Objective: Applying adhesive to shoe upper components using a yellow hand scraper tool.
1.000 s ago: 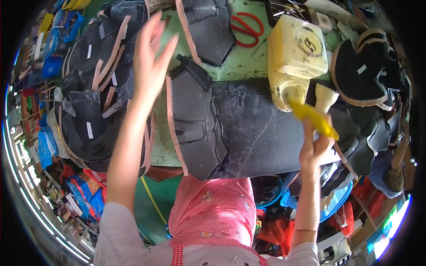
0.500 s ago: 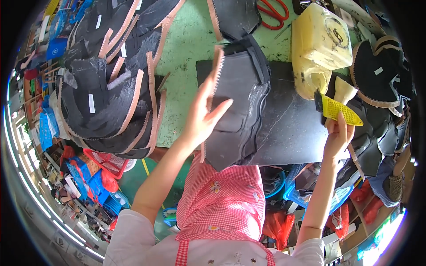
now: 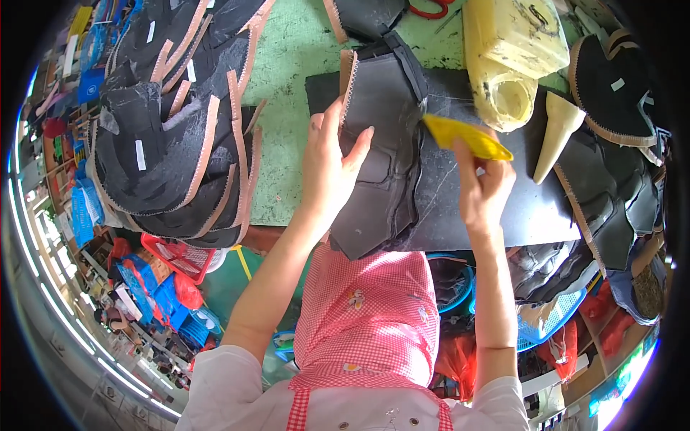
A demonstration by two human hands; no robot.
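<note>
A stack of black sheet pieces lies in front of me, with a tan zigzag-edged strip along its upper left side. My left hand rests at the stack's left edge, fingers beside the strip and thumb spread over the top piece. In my right hand is a yellow-handled brush, gripped between thumb and fingers. Its tip points left, at the stack's right edge; motion blur hides whether it touches. Underneath is a dark slab on the green table.
A yellow plastic container with a round opening stands at the back right, a cream cone-shaped piece near it. Trimmed black pieces pile up at left and right. Red scissors lie at the far edge.
My right hand has brought the brush leftward from beside the container to the stack's right edge. The left hand stays at the stack's left side. The whole view has shifted slightly.
</note>
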